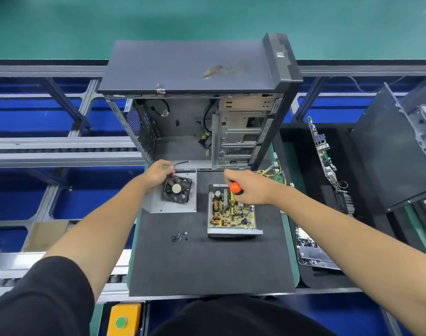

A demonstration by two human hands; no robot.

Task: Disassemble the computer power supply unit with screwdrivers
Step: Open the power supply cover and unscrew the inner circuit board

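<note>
Power supply unit parts lie split across the dark mat between the two hands, in front of the big open computer case that stands just beyond both. The tray with the circuit board sits directly under the right hand, its long axis running toward the person; the detached cover, carrying the fan, lies just beside it under the left hand. That left hand curls over the cover's far corner, seemingly pinching the fan's lead, though the grip is hard to make out. The right hand is clenched round an orange-capped screwdriver, held over the board's far end. So the right hand is plainly the nearer one for the board's screws. A small cluster of loose screws rests nearer the person, between the forearms.
</note>
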